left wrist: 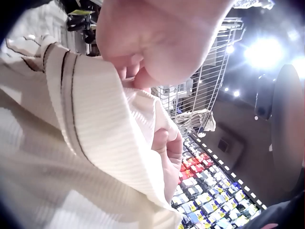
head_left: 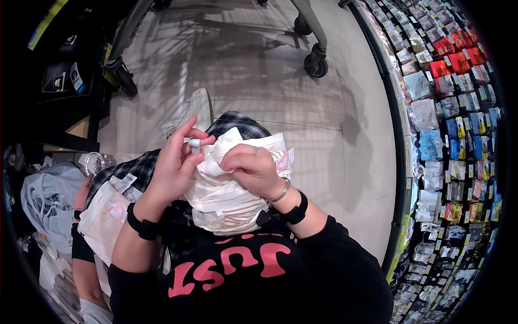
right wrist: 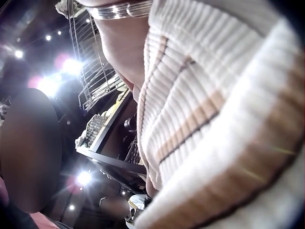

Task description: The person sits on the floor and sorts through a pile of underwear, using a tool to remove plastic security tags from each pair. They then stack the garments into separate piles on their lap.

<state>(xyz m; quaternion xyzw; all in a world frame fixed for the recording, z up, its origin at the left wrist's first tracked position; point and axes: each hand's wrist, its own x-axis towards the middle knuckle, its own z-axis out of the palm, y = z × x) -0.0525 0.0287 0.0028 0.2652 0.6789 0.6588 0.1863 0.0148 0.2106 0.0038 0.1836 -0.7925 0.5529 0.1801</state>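
Note:
A pile of white, ribbed garments with brown stripes [head_left: 229, 208] lies on the wearer's lap. My right hand [head_left: 253, 168], with a ring and a bracelet, pinches a fold at the top of the pile. Facing it, my left hand [head_left: 175, 156] holds a small grey piece [head_left: 194, 143] between its bent fingers and thumb; what this piece is, I cannot tell. In the left wrist view the left hand [left wrist: 157, 40] is at the garment's edge [left wrist: 102, 90], right-hand fingers [left wrist: 170, 157] beyond it. Striped ribbed cloth [right wrist: 190, 105] fills much of the right wrist view. A pink-heart tag [head_left: 284, 160] shows beside the pile.
Another person's hand [head_left: 82, 191] is at the left, beside a white bag with a heart [head_left: 105, 216] and a plastic bag [head_left: 51, 200]. A wheeled rack [head_left: 318, 32] stands ahead. Shelves of small packets [head_left: 448, 162] line the right side.

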